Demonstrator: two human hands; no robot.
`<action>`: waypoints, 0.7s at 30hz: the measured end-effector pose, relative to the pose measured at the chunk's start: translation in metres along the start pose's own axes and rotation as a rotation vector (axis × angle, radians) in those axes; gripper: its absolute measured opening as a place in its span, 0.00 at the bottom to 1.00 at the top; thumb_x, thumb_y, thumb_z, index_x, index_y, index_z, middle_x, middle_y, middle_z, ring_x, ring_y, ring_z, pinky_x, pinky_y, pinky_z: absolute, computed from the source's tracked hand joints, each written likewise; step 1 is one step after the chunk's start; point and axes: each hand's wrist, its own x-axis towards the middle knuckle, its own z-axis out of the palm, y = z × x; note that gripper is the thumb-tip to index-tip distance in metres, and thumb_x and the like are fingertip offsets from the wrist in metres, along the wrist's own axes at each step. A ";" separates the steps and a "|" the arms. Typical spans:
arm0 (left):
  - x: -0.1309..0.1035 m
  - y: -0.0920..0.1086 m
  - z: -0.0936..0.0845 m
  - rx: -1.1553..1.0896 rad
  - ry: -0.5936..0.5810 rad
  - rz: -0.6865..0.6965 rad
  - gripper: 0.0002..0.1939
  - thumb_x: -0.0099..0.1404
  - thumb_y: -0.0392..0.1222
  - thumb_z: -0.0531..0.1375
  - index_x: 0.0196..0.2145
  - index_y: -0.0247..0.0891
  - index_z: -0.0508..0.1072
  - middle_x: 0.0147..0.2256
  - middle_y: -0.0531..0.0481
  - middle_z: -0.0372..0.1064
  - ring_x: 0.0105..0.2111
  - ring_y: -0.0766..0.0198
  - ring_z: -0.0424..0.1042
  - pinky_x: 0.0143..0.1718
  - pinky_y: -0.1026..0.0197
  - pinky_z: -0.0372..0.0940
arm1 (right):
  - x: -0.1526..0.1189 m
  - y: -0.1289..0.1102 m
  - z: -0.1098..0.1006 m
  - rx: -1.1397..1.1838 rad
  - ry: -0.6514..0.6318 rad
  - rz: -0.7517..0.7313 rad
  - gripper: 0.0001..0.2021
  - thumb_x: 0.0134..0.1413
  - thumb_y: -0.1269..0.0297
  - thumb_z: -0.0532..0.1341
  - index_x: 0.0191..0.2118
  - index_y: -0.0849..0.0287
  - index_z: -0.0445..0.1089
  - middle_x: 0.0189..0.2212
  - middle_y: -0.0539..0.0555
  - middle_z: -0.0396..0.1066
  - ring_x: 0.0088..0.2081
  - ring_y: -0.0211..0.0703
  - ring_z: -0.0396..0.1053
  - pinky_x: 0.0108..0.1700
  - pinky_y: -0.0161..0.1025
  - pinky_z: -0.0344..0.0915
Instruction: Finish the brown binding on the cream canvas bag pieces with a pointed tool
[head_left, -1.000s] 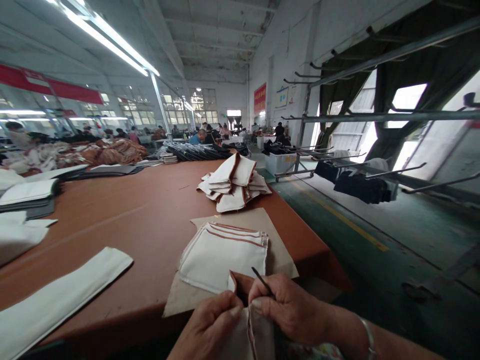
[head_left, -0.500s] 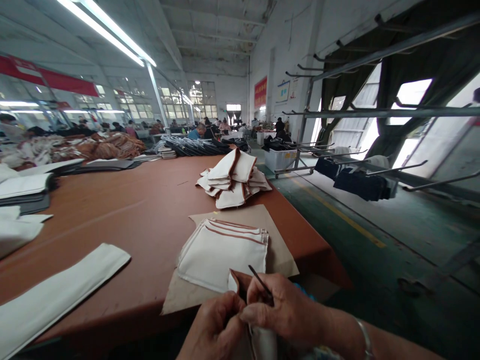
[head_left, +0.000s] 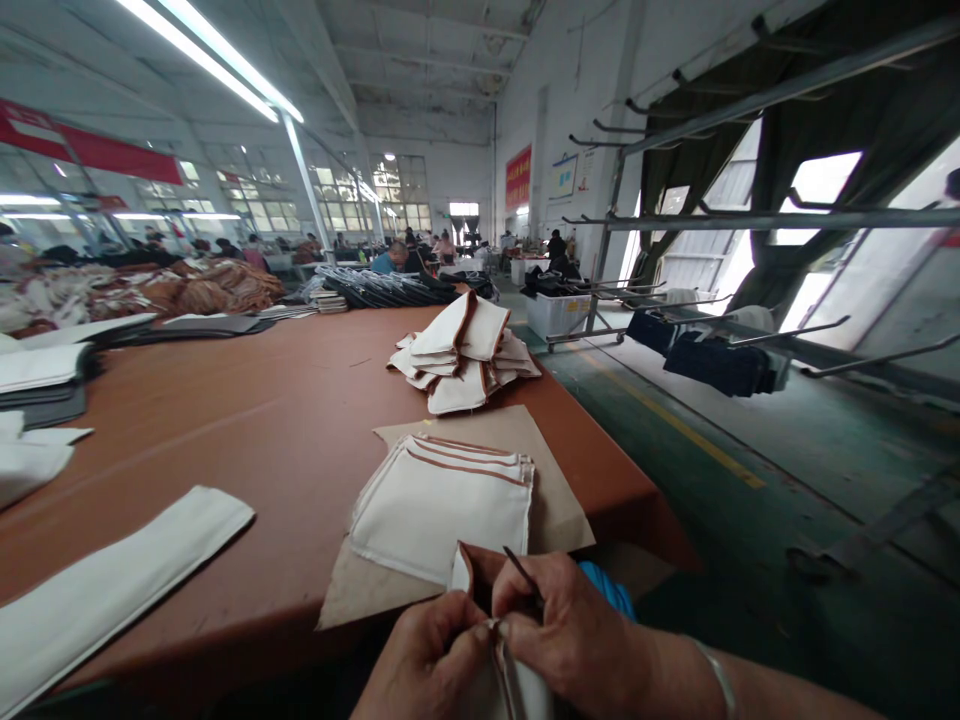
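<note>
Low in the view, a white fabric piece with brown lining (head_left: 531,688) is pinched between my two hands near the table's front edge. My left hand (head_left: 427,650) closes thumb and fingers on its seam. On the other side of that seam, my right hand (head_left: 574,625) pinches the fabric too. A thin dark pointed tool (head_left: 519,567) sticks up from my right fingers; the rest of it is hidden in the hand. Just beyond, a stack of similar white pieces with brown edges (head_left: 442,512) lies on a tan sheet (head_left: 559,495).
A loose heap of white and brown pieces (head_left: 457,360) sits farther back on the brown-covered table (head_left: 300,430). At left lies a long white strip (head_left: 142,560). A metal rack (head_left: 720,222) and a white bin (head_left: 556,315) stand right; people work in the background.
My fingertips have shifted slightly along the seam, and the thin tool sits a little lower. More of something blue shows behind my right hand. The camera view has moved slightly.
</note>
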 end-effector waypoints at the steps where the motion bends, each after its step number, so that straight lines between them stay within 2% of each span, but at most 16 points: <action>1: 0.000 -0.002 -0.001 -0.083 -0.019 -0.033 0.13 0.55 0.50 0.60 0.23 0.37 0.68 0.20 0.58 0.57 0.22 0.68 0.51 0.23 0.65 0.47 | -0.001 0.000 0.000 0.013 -0.004 -0.062 0.05 0.43 0.76 0.57 0.26 0.61 0.67 0.23 0.47 0.66 0.26 0.35 0.63 0.28 0.30 0.57; 4: 0.000 -0.006 -0.004 -0.314 -0.052 -0.137 0.17 0.51 0.54 0.63 0.22 0.37 0.70 0.20 0.56 0.59 0.22 0.66 0.55 0.22 0.65 0.49 | -0.004 0.001 -0.005 -0.027 -0.031 -0.298 0.05 0.49 0.75 0.56 0.28 0.59 0.65 0.26 0.50 0.66 0.29 0.37 0.66 0.34 0.32 0.61; 7: 0.002 -0.010 -0.005 -0.395 -0.061 -0.187 0.26 0.51 0.64 0.62 0.20 0.35 0.72 0.20 0.52 0.63 0.23 0.65 0.58 0.24 0.64 0.52 | -0.007 0.003 -0.011 -0.169 -0.069 -0.497 0.05 0.54 0.72 0.54 0.31 0.57 0.65 0.29 0.53 0.66 0.34 0.42 0.67 0.39 0.37 0.63; 9: 0.005 -0.014 -0.004 -0.421 -0.121 -0.207 0.27 0.51 0.65 0.64 0.21 0.34 0.71 0.19 0.53 0.62 0.20 0.68 0.55 0.23 0.65 0.50 | -0.009 0.007 -0.013 -0.267 -0.090 -0.590 0.05 0.55 0.71 0.53 0.32 0.56 0.65 0.28 0.53 0.65 0.33 0.43 0.66 0.38 0.37 0.63; 11: 0.008 -0.018 -0.003 -0.429 -0.181 -0.208 0.27 0.49 0.64 0.67 0.21 0.36 0.67 0.18 0.55 0.60 0.18 0.71 0.53 0.21 0.65 0.46 | -0.011 0.013 -0.015 -0.371 -0.116 -0.624 0.04 0.55 0.70 0.54 0.32 0.56 0.64 0.27 0.53 0.64 0.31 0.42 0.64 0.33 0.36 0.61; 14: 0.009 -0.020 -0.004 -0.351 -0.259 -0.177 0.27 0.48 0.64 0.69 0.23 0.37 0.66 0.17 0.57 0.59 0.16 0.72 0.53 0.20 0.66 0.44 | -0.014 0.019 -0.016 -0.489 -0.186 -0.603 0.05 0.55 0.70 0.54 0.33 0.57 0.66 0.29 0.55 0.66 0.29 0.41 0.64 0.29 0.36 0.57; 17: 0.003 -0.014 -0.007 -0.247 -0.250 -0.087 0.27 0.52 0.65 0.66 0.25 0.36 0.67 0.19 0.57 0.58 0.19 0.72 0.52 0.21 0.66 0.44 | -0.014 0.017 -0.019 -0.318 -0.198 -0.569 0.04 0.56 0.68 0.55 0.35 0.58 0.66 0.30 0.54 0.67 0.31 0.41 0.64 0.32 0.36 0.59; 19: -0.003 -0.007 -0.009 -0.175 -0.193 0.009 0.26 0.56 0.64 0.64 0.26 0.36 0.67 0.21 0.57 0.57 0.21 0.71 0.51 0.22 0.66 0.45 | -0.013 0.014 -0.021 -0.062 -0.158 -0.406 0.06 0.59 0.63 0.56 0.38 0.59 0.66 0.29 0.52 0.66 0.30 0.40 0.63 0.32 0.35 0.59; 21: -0.009 -0.002 -0.009 -0.104 -0.158 0.074 0.25 0.59 0.63 0.62 0.26 0.36 0.67 0.23 0.57 0.56 0.23 0.70 0.51 0.23 0.66 0.47 | -0.011 0.011 -0.025 0.172 -0.141 -0.137 0.13 0.63 0.54 0.55 0.41 0.60 0.65 0.26 0.49 0.63 0.26 0.36 0.60 0.29 0.33 0.57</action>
